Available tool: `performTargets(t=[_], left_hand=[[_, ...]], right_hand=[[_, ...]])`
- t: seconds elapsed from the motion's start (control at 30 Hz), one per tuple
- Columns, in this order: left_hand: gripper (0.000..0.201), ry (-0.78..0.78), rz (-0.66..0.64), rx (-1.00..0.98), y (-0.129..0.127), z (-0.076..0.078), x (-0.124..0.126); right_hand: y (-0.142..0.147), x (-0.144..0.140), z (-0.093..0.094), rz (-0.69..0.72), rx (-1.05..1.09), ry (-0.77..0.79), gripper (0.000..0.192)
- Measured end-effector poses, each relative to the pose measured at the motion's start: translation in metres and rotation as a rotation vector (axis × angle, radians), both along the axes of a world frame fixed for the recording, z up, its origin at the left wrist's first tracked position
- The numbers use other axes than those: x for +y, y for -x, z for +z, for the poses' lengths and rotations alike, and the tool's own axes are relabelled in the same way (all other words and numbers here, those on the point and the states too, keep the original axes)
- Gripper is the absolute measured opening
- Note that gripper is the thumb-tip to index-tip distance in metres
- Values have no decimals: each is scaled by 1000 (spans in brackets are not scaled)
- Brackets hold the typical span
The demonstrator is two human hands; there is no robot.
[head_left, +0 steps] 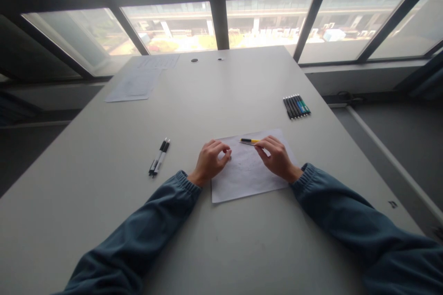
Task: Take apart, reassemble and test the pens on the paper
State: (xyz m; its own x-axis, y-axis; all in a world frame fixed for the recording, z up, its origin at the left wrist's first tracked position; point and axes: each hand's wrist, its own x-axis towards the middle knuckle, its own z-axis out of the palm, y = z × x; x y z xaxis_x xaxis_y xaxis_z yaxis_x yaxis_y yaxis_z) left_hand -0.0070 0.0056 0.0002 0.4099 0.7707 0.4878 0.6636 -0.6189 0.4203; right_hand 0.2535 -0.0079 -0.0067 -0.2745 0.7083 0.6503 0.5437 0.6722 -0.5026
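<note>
A sheet of white paper [242,179] lies in front of me with faint marks on it. Over its upper right part, my right hand [275,156] pinches a yellow-and-black pen [248,140] between thumb and fingers. Just below the pen runs a thin dark stick [246,144], perhaps a refill, reaching into the same fingers. My left hand [210,159] is at the paper's left edge, thumb and forefinger pressed together. A tiny greyish bit shows at those fingertips, too small to name.
Two black-and-white pens [159,157] lie left of my left hand. Several pens [296,106] sit in a row at the right, black, blue and green. Papers [133,84] rest at the table's [214,101] far left. Windows stand beyond. A small dark piece [393,204] lies near the right edge.
</note>
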Motion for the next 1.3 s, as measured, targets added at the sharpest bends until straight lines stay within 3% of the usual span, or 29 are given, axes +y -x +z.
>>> performTargets(t=[0.1, 0.4, 0.53, 0.83, 1.07, 1.3], left_hand=[[13, -10, 34, 120, 1, 1, -1], [8, 36, -80, 269, 4, 0, -3], [12, 17, -100, 192, 5, -5, 1], [14, -32, -105, -184, 2, -8, 2], [23, -86, -130, -195, 2, -7, 1], [20, -106, -145, -177, 1, -7, 0]], right_hand=[[0, 0, -1, -31, 28, -2, 12], [-1, 1, -1, -38, 21, -2, 11], [-1, 1, -2, -28, 21, 8, 11], [0, 0, -1, 46, -97, 24, 11], [0, 0, -1, 77, -145, 25, 12], [1, -1, 0, 93, -169, 25, 14]])
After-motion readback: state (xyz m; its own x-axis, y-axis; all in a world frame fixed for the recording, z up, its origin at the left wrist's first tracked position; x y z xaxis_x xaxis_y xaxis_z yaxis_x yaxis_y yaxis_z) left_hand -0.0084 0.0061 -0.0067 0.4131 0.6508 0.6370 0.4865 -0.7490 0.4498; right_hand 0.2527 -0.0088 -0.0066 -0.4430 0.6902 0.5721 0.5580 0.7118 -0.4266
